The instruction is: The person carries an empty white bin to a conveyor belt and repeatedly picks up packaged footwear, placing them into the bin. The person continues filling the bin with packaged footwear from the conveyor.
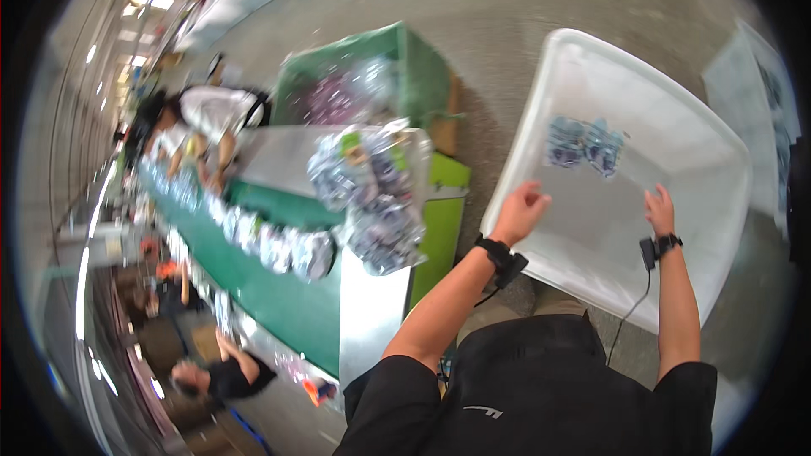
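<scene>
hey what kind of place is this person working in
Most likely a factory or packing floor. A long green conveyor line carries clear bags of small packets, other workers sit along it, and the left hand and right hand grip a big white plastic tub.

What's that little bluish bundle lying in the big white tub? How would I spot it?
Find the white tub that the person's left hand and right hand grip at its near rim. On its floor, just beyond the hands, lies a small cluster of bluish clear packets. It is the only thing in the tub; the other packets are heaped on the green conveyor to the left.
</scene>
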A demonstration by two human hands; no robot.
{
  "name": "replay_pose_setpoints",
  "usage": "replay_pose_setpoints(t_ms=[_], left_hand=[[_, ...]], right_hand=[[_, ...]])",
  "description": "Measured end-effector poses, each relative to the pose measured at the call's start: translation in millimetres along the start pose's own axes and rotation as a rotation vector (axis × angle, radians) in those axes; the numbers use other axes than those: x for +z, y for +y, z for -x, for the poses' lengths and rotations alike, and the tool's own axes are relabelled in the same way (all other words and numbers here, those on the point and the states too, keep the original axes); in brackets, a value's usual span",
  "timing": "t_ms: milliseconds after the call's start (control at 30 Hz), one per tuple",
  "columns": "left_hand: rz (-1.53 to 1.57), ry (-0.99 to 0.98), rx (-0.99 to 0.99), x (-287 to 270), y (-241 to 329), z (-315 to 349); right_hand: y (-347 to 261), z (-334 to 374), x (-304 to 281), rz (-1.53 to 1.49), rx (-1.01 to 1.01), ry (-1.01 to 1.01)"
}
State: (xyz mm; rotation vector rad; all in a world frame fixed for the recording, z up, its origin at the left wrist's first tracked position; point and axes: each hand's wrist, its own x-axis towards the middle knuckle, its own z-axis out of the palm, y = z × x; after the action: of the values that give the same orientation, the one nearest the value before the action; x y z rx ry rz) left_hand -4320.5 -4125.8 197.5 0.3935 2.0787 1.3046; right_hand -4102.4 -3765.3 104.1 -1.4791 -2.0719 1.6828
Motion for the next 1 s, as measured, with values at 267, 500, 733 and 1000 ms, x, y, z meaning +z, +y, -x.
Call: replay_pose_setpoints(t_ms=[267,500,733,1000], left_hand=[[0.160,0.264,-0.276,-160,-123,213],[0.115,0.854,-0.406,-339,-260,322],[-0.577,0.916,-0.310,-492,-317,294],[-0.535,0.582,-0.470,-534,-346,246]], right_hand=[[-20,86,111,-0.106,0.337,-0.368],[-133,180,272,0.033,0.074,-0.602],[-229,287,372,0.274,-0.331,-0.780],[-226,352,361,0.549,-0.273,-0.697]])
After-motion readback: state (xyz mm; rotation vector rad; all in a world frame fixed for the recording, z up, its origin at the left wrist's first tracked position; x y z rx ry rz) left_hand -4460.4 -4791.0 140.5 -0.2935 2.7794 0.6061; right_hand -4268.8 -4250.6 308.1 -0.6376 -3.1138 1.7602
